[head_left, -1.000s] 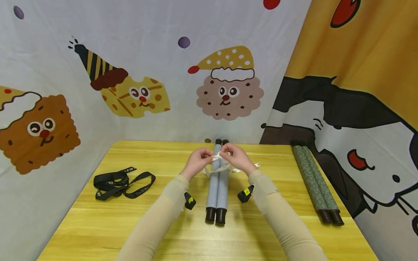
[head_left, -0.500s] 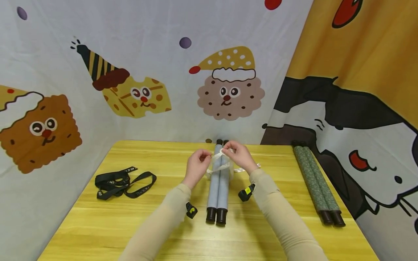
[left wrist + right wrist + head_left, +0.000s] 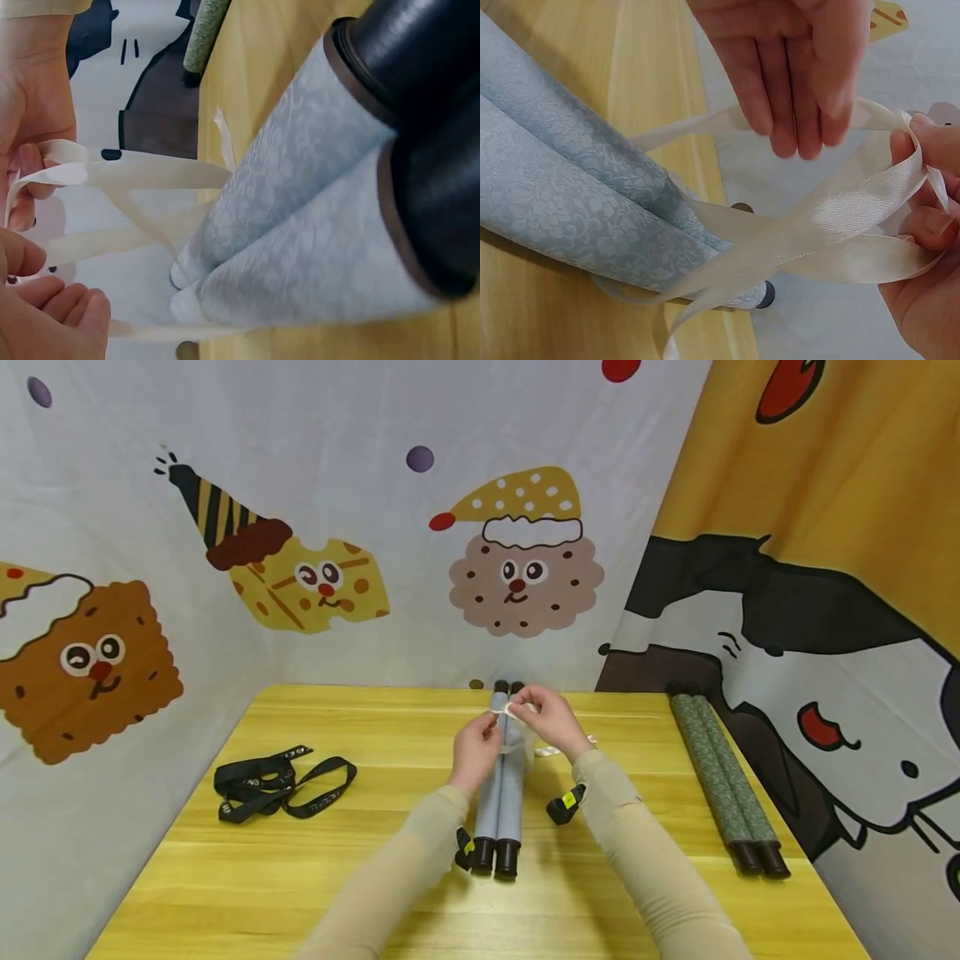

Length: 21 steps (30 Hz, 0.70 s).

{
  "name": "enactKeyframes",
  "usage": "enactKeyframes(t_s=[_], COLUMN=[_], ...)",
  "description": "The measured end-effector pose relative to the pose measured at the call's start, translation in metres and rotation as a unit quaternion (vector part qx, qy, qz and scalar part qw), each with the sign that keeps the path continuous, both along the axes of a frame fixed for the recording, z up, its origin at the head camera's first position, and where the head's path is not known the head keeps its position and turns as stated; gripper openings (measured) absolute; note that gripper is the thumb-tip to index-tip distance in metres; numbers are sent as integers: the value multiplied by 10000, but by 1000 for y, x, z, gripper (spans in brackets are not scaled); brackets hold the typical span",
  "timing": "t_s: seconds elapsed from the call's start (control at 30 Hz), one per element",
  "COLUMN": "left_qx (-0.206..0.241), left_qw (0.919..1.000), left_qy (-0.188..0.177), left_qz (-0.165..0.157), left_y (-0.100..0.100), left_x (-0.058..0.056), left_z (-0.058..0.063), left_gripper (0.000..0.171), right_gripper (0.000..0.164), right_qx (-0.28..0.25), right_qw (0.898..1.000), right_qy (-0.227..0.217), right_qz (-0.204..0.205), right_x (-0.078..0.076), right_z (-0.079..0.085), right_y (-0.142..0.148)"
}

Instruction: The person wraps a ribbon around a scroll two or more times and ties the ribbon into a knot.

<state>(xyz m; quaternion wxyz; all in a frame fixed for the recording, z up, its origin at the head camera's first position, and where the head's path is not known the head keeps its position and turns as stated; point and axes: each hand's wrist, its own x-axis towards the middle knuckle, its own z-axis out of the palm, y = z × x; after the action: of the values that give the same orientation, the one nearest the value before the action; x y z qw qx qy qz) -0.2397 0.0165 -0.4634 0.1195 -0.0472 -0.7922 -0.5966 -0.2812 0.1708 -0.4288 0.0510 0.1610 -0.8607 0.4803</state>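
A light blue patterned scroll, rolled from both sides into two parallel rolls (image 3: 512, 793) with dark end caps, lies lengthwise at the middle of the table. Around its far half runs a loose cream satin ribbon (image 3: 855, 214), raised above the rolls. My right hand (image 3: 547, 714) pinches a loop of this ribbon between thumb and fingers, to the right of the rolls. From the left, my left hand (image 3: 476, 750) holds a short stretch of ribbon at its fingertips; its other fingers (image 3: 776, 82) hang fairly straight in the right wrist view. The exact pinch is partly hidden there.
A black printed strap (image 3: 251, 777) lies loosely coiled at the table's left. Along the right edge rests a green double-rolled scroll (image 3: 723, 772) with dark ends. A patterned cloth (image 3: 337, 660) hangs behind the wooden table (image 3: 390, 710).
My left hand first drew back left, then came down and right over the left roll, with the ribbon between the hands changing shape. My right hand rose slightly and stayed near the ribbon loop.
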Motion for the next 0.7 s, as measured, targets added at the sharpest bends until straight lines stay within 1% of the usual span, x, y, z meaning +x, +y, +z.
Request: enactKeyframes(t_s=[0.13,0.27,0.37,0.47,0.53,0.6,0.7], left_qx=[152,290,548,792,848,813,711], left_qw=[9998,9994,9984,9968,9963,9966,9970], left_qy=[-100,-149,-100,-19,-14,-85,-291], left_qz=[-68,-74,22,134,158,116,-49], left_y=[8,14,16,17,17,15,11], left_x=[-3,-5,-7,-9,-10,-10,-8], left_z=[-4,-8,-11,-12,-11,-10,-7], left_gripper=[26,26,25,18,12,9,10], right_gripper=[11,11,11,12,13,14,15], right_qx=[29,-95,-248,-367,-416,-470,-470], right_qw=[9999,9995,9986,9977,9973,9972,9977], right_qy=[-55,-236,-394,-486,-521,-527,-473], right_qz=[102,212,266,308,303,262,121], right_x=[0,0,1,1,1,2,1], right_z=[-3,-6,-8,-10,-11,-10,-9], right_y=[-2,-3,-3,-2,-1,0,4])
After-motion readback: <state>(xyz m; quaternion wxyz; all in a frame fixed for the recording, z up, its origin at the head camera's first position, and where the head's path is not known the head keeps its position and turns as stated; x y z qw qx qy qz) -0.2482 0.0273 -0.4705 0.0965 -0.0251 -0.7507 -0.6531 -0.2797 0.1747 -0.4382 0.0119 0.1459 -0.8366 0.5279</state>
